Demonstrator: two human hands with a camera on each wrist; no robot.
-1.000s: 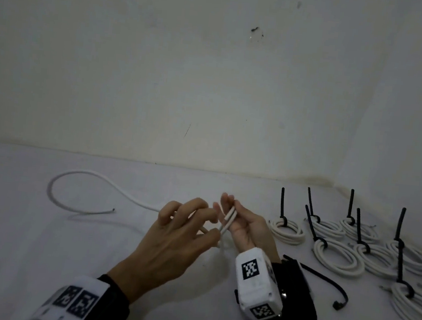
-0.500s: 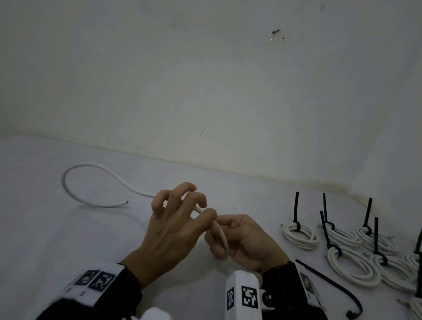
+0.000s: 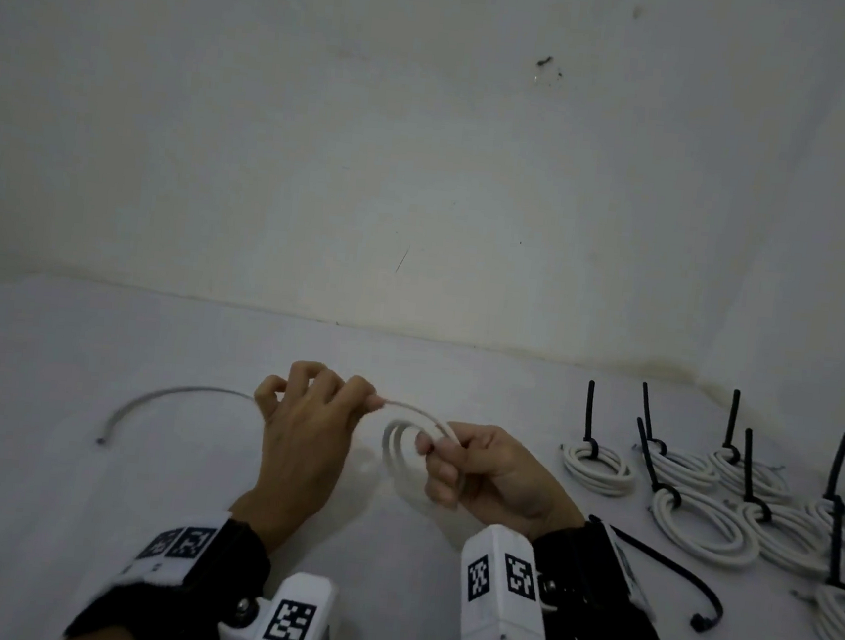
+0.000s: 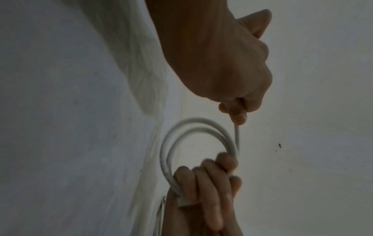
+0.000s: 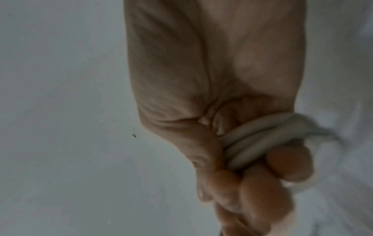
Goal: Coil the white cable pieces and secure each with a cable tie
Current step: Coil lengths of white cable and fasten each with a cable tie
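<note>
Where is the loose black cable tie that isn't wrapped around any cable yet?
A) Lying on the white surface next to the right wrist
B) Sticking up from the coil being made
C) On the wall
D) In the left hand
A: the loose black cable tie lies flat on the white surface just beside the right wrist, while the right hand holds only the white cable.

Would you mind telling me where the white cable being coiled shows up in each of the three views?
Head: the white cable loops at centre, between the left hand and the right hand.
Left wrist: its loops arc at lower centre.
Right wrist: its strands cross the fingers at right of centre.
Shared landmark: the dark spot on the wall.
</note>
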